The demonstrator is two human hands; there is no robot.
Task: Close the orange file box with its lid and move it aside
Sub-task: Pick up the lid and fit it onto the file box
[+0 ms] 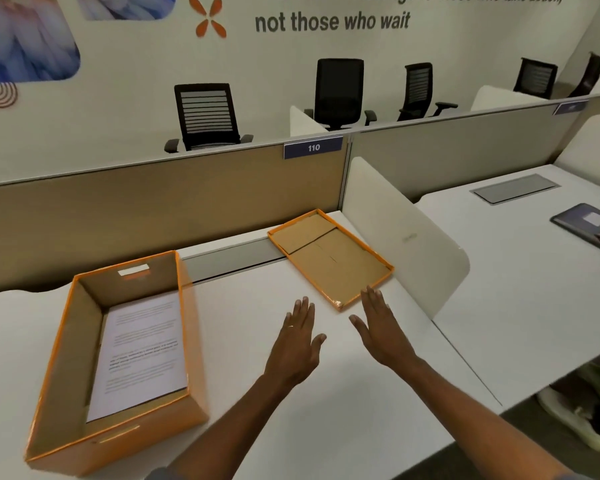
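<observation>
The orange file box (66,344) stands uncovered on the left of the white desk, with printed sheets of paper (142,355) lying flat inside. Its lid (329,258) lies upside down at the back right of the desk, brown inside with an orange rim, beside the white divider. My left hand (298,344) and my right hand (381,327) hover over the desk just in front of the lid's near corner. Both are flat with fingers stretched out, holding nothing. The right fingertips are almost at the lid's near edge.
A white curved divider (406,237) stands right of the lid. A tan partition (153,206) with a "110" label runs along the desk's back. On the neighbouring desk lies a dark folder (586,223) with another person's fingers on it. Office chairs stand beyond.
</observation>
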